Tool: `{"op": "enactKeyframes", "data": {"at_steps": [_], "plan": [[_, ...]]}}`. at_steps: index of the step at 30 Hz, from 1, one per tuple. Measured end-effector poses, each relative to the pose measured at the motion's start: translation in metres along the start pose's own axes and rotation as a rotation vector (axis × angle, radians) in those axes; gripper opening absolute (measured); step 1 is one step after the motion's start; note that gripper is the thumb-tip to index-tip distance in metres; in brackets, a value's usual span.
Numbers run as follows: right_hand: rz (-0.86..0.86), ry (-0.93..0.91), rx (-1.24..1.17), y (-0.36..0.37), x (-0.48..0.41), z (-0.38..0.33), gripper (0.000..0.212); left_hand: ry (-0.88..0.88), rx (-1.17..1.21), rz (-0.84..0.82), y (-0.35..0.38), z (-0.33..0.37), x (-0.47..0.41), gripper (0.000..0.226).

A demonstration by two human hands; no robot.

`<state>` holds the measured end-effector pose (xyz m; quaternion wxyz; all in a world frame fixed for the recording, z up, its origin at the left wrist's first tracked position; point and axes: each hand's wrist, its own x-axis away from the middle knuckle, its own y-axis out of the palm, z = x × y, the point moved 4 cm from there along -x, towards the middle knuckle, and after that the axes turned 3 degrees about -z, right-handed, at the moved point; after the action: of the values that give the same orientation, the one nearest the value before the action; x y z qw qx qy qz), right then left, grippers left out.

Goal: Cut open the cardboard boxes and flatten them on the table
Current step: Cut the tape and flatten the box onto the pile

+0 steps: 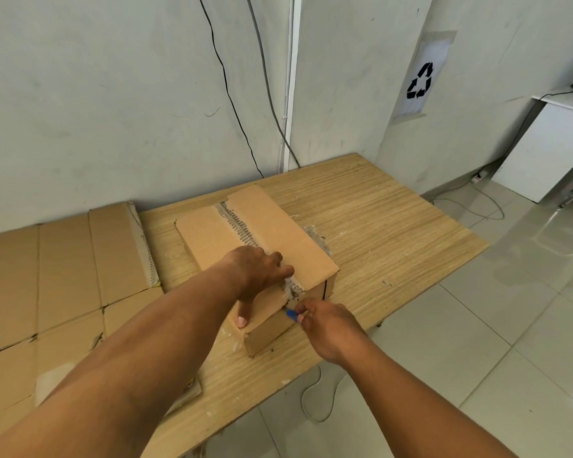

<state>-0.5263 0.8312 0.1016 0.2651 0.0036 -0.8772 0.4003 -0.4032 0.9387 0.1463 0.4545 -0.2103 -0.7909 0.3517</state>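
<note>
1. Head view: left hand (257, 271) clamps the near top edge of the box (262, 226), fingers bent over the centre seam, thumb down the front face.
2. Right hand (326, 325) pinches a small blue cutter (291, 314), tip at the seam on the front face.
3. Box sits closed, mid-tabletop (394, 226).
4. To do it well, imo: keep the blade shallow, draw along the seam & away from the left thumb, press down so the box can't skid.
5. Materials: stiff brown corrugated card; seam ragged w/ torn tape & exposed flutes; tabletop is pale wood-grain w/ tape scraps.
6. Flattened cardboard (63, 276) lies at left, just beside the box.
</note>
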Motion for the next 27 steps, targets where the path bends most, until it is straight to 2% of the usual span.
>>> {"op": "enactKeyframes", "data": {"at_steps": [3, 7, 10, 12, 14, 16, 18, 23, 27], "plan": [[-0.038, -0.021, -0.027, 0.014, 0.011, -0.004, 0.024, -0.014, 0.019, 0.022, -0.002, -0.002, -0.003, 0.131], [0.026, 0.015, 0.021, -0.022, 0.007, 0.006, 0.023, -0.024, 0.041, 0.004, 0.007, -0.005, -0.007, 0.132], [0.13, 0.078, 0.076, -0.059, 0.004, 0.025, 0.025, -0.129, 0.112, -0.014, 0.01, -0.007, -0.005, 0.147], [0.238, 0.095, -0.005, -0.07, 0.004, 0.034, 0.026, -0.231, 0.262, -0.101, 0.012, -0.009, -0.006, 0.141], [0.274, 0.065, -0.068, -0.067, 0.004, 0.034, 0.022, -0.276, 0.53, -0.156, 0.01, -0.011, -0.009, 0.111], [0.24, 0.013, -0.066, -0.054, 0.004, 0.031, 0.017, -0.301, 0.841, -0.118, 0.005, -0.013, -0.017, 0.083], [0.224, -0.025, 0.026, -0.043, 0.005, 0.029, 0.014, -0.383, 1.062, -0.051, 0.006, -0.011, -0.026, 0.08], [0.177, -0.088, 0.225, -0.026, 0.007, 0.033, 0.007, -0.806, 1.347, 0.078, 0.027, 0.005, -0.051, 0.08], [0.156, -0.112, 0.241, -0.023, 0.005, 0.037, 0.007, -0.889, 1.457, 0.087, 0.029, 0.005, -0.053, 0.087]]}}
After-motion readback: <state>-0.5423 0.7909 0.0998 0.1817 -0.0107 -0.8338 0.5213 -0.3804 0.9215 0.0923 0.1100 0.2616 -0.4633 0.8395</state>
